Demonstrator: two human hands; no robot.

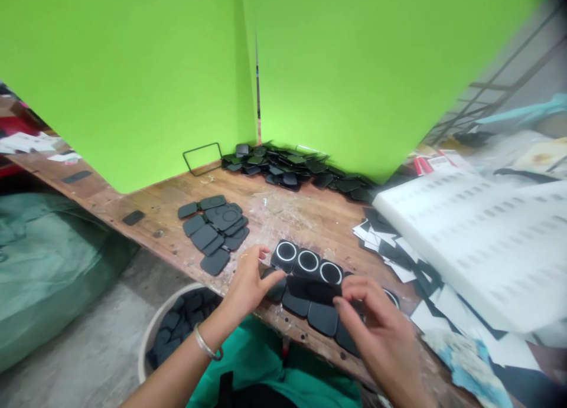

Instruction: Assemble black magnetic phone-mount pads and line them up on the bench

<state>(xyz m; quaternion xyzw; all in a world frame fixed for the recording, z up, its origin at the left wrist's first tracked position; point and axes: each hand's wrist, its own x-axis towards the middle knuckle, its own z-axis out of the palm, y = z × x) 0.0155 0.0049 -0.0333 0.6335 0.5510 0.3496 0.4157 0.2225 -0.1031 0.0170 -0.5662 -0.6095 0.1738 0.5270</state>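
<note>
In my right hand (376, 322), thumb and fingers pinch the right end of a thin black rectangular panel (312, 290), tilted above a row of flat black pads. My left hand (248, 278) is beside the row's left end, its thumb and fingers apart. The left thumb tip is close to the panel's left end; whether it touches cannot be seen. Behind the panel, several black pads with white rings (308, 262) lie side by side. In front of it are plain black pads (322, 318) along the table edge. My right hand hides part of the row.
Stacked black pads (217, 225) lie at left on the wooden table (172, 195). A heap of black pieces (283, 169) lines the green panels (328, 65). White foam sheets (478, 242) and white and black cards stand right. A bucket (148, 325) of black pieces sits below.
</note>
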